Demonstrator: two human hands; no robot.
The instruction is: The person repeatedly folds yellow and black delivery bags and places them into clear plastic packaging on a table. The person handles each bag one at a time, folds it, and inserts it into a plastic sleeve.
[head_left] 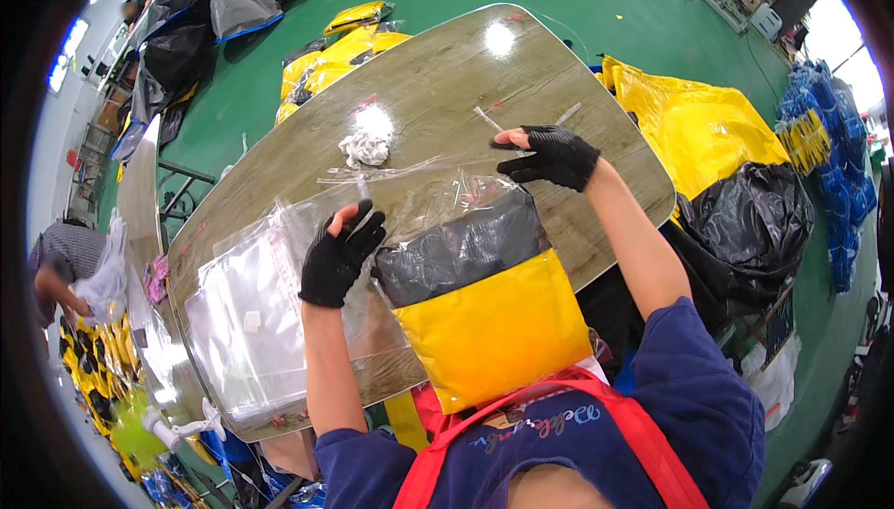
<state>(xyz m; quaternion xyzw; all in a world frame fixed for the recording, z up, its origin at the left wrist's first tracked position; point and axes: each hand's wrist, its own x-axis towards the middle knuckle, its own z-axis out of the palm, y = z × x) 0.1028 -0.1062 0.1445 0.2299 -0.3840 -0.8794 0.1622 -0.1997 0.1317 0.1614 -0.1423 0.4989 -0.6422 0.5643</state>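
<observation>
A folded yellow and black package in a clear plastic bag lies at the table's near edge, against my front. My left hand, in a black glove with bare fingertips showing, is beside the bag's left edge with its fingers apart. Past the bag's far right corner is my right hand, gloved the same way, fingers stretched out and apart. A thin clear strip lies by its fingertips; whether they touch it I cannot tell. Clear film from the bag's mouth spreads between the hands.
Flat clear bags are stacked on the wooden-topped table at left. A crumpled white wad sits farther back. Yellow packages lie beyond the table, a big yellow and black bundle at right. A person works at far left.
</observation>
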